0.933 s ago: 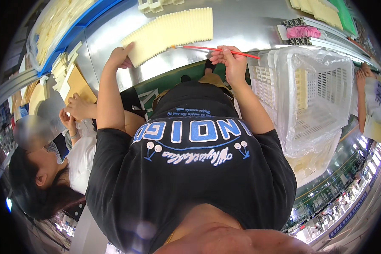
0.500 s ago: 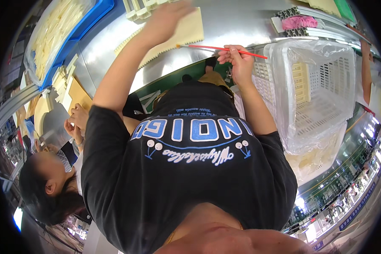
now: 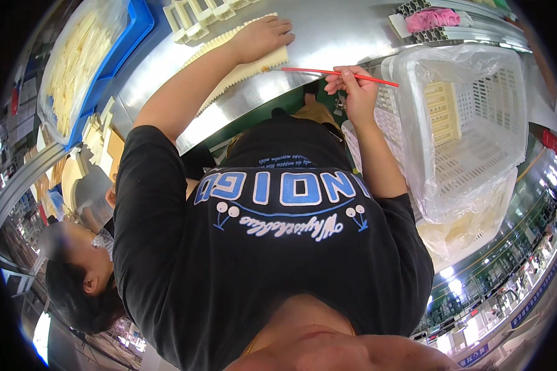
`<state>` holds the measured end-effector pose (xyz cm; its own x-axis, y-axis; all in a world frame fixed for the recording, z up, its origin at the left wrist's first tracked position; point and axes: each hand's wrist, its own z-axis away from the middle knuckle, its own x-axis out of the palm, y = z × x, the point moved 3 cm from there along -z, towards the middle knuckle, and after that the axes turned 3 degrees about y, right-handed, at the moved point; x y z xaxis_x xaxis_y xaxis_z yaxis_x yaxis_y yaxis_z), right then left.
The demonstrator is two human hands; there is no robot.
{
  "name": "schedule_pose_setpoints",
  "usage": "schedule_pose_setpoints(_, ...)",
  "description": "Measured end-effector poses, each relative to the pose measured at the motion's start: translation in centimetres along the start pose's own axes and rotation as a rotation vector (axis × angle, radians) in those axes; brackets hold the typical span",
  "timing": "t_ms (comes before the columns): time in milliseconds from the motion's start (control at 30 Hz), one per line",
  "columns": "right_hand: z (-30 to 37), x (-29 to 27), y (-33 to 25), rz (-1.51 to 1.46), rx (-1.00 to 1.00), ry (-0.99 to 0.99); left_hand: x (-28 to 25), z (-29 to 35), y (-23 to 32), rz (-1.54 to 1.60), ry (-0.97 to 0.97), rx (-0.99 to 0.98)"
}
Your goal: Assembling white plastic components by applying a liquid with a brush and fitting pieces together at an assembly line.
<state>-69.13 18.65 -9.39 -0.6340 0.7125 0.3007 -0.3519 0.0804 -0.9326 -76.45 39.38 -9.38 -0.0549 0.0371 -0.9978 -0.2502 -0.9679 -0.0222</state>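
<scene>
My left hand (image 3: 263, 41) lies palm down with fingers outstretched on a flat cream-coloured board with toothed edges (image 3: 251, 68). The board rests near the front edge of a shiny metal table. In my right hand (image 3: 356, 93) is a thin paintbrush with a red handle (image 3: 312, 71), pinched between thumb and fingers. The brush points left, and its brownish tip is at the board's near right corner. Whether the bristles touch the board I cannot tell.
Cream frame-like parts (image 3: 204, 15) stand on the metal table (image 3: 328, 37) behind the board. On the left, a blue tray (image 3: 133, 37) holds cream strips in plastic. A plastic-lined white basket (image 3: 476, 176) sits at right, near metal profiles and pink cloth (image 3: 432, 20). A co-worker (image 3: 74, 272) sits left.
My left hand has come down onto the board from a blurred, raised position. The board sits slightly further left. My right hand keeps hold of the brush, its tip still by the board's corner.
</scene>
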Motion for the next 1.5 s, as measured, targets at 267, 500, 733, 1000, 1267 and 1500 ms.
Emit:
schedule_pose_setpoints(267, 0.6, -0.4, -1.3, 0.065, -0.097, 0.029, 0.5, 0.2, 0.0, -0.034, 0.032, 0.011)
schedule_pose_setpoints(500, 1.3, -1.2, -2.1, 0.075, -0.145, 0.097, 0.5, 0.4, 0.1, -0.021, 0.096, -0.005)
schedule_pose_setpoints(733, 2.4, -0.9, -3.6, 0.14, -0.193, 0.148, 0.4, 0.2, 0.3, -0.016, 0.134, 0.006)
schedule_pose_setpoints(1000, 1.3, 5.2, -12.7, 0.171, -0.552, 0.125, -2.1, 1.3, 0.8, 0.101, 0.374, -0.036)
schedule_pose_setpoints(1267, -16.4, 16.0, -14.4, -0.002, -0.184, -0.344, -3.7, 13.3, -1.9, 0.147, 0.997, -0.975)
schedule_pose_setpoints(1500, -31.4, 23.5, -3.7, -0.232, 0.232, -0.275, 2.9, 25.5, 4.4, 0.103, 0.883, -1.771)
